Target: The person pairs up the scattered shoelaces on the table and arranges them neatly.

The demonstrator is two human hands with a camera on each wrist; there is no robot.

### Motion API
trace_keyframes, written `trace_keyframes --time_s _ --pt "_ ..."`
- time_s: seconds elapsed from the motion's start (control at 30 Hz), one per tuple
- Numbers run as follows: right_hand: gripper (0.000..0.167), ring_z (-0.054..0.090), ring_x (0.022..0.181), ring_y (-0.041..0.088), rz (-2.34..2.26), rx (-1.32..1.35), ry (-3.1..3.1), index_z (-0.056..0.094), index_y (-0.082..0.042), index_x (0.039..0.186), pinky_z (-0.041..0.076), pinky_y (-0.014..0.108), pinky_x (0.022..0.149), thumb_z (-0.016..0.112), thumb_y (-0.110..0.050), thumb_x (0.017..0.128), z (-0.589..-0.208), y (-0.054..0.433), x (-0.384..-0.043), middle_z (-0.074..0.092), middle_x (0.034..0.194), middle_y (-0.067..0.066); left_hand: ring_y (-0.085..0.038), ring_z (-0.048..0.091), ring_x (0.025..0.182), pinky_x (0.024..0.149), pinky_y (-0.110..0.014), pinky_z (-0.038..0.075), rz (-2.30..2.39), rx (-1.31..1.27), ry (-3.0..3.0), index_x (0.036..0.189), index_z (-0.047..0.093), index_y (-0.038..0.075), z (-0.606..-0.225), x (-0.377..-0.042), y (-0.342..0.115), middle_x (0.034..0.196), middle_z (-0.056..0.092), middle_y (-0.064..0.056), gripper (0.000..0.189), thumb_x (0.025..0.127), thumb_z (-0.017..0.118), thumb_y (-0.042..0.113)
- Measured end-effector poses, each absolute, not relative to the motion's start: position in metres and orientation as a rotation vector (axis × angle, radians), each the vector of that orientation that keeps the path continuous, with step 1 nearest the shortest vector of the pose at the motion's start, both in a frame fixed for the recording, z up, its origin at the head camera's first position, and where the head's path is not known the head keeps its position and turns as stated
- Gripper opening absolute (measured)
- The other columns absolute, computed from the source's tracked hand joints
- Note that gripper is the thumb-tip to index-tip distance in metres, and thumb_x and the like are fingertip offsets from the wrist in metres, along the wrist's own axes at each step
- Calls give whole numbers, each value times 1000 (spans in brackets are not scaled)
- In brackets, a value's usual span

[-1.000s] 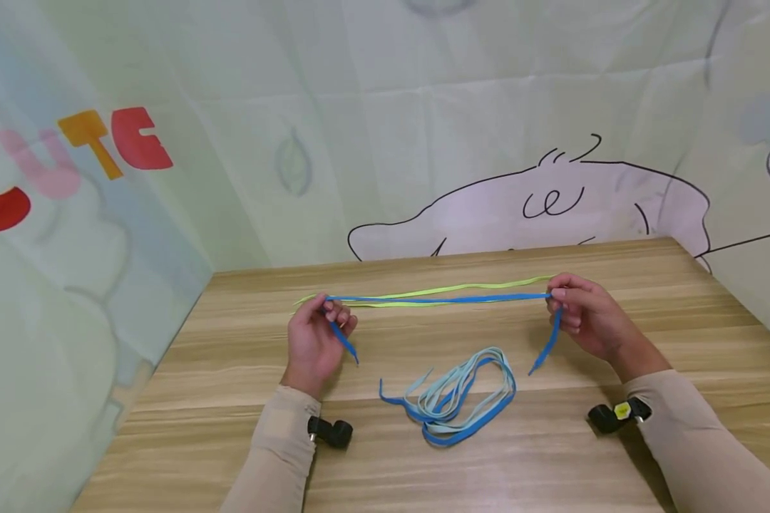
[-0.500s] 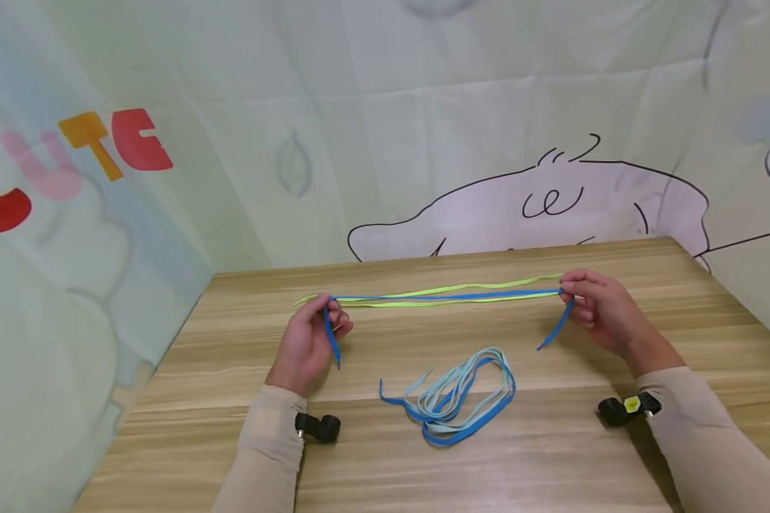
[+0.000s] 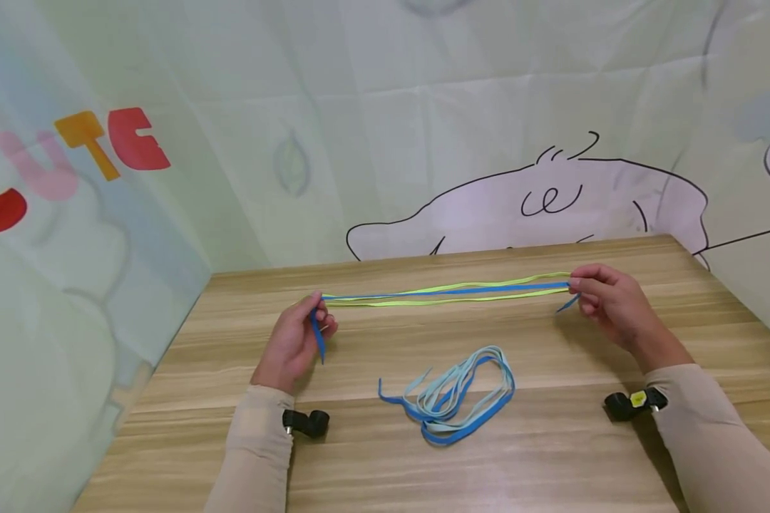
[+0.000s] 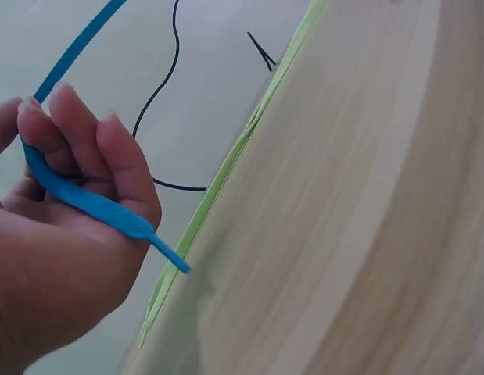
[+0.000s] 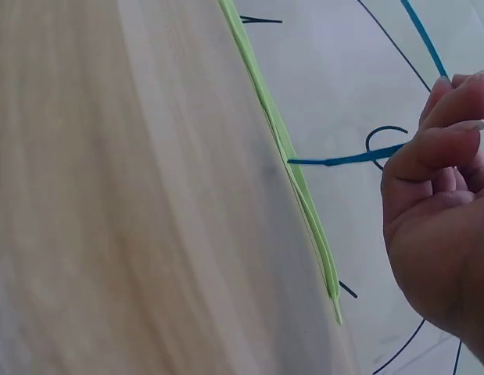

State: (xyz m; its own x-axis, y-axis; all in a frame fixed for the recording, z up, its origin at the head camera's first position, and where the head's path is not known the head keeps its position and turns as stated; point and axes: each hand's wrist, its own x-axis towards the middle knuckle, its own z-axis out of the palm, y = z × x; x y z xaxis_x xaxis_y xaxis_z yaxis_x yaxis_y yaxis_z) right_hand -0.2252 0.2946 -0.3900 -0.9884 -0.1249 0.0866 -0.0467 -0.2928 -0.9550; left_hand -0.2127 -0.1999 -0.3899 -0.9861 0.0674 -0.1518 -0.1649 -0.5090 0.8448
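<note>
A blue shoelace is stretched taut between both hands above the table. My left hand pinches it near one end, between thumb and forefinger; the short tail with its narrow tip hangs across the palm. Near the other end my right hand pinches the lace, and a short tail sticks out below the fingers. Behind it a yellow-green shoelace lies in long strands along the back of the table. Closer in, a loosely looped bundle holds a light blue lace and a blue lace.
The wood-grain table reaches back to a printed cloth backdrop with cartoon drawings and coloured letters. Each sleeve carries a small black wrist camera, one at the left wrist and one at the right wrist.
Both hands have moved apart, the left one leftward and the right one to the right and slightly up, with more blue lace between them. The tail at the right hand looks shorter.
</note>
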Motion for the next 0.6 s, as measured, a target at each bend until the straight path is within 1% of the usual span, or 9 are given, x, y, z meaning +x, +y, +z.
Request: trace_keyframes --time_s 0.1,0.23,0.33,0.47,0.53,0.6 --pt "3 54 56 9 -2454 -158 1929 69 -8 97 48 19 49 67 -6 96 -391 296 -226 68 81 2 -13 57 67 75 -28 53 2608 -210 1486 80 61 10 -390 -214 -203 67 55 2 28 102 60 27" --pt "3 57 59 10 -2314 -62 2154 70 -11 96 51 21 53 70 -14 96 -391 299 -226 68 82 -1 -11 57 64 70 -26 54 2573 -299 1495 82 62 9 -390 -215 -205 68 56 2 24 103 59 22" --pt "11 57 62 11 -2151 -14 2337 69 -9 100 53 23 57 70 -20 96 -390 303 -226 69 84 -3 -10 59 63 66 -25 54 2494 -377 1579 85 62 9 -390 -216 -206 70 58 2 21 102 60 20" --pt "35 59 67 11 -1897 14 2565 64 1 115 55 24 63 67 -29 98 -389 306 -225 69 87 -3 -10 61 63 62 -23 54 2377 -531 1722 84 65 11 -391 -216 -208 70 60 4 18 98 66 22" --pt "43 60 69 11 -1802 24 2638 60 5 121 55 25 65 65 -32 99 -390 307 -225 67 89 -5 -9 62 64 60 -22 54 2342 -601 1759 84 66 12 -392 -216 -209 70 62 5 17 97 68 24" --pt "44 60 69 12 -1767 25 2668 59 7 122 55 26 65 65 -31 99 -390 307 -225 67 87 -6 -8 63 64 59 -21 54 2324 -649 1775 85 68 13 -393 -216 -210 70 63 5 17 95 70 26"
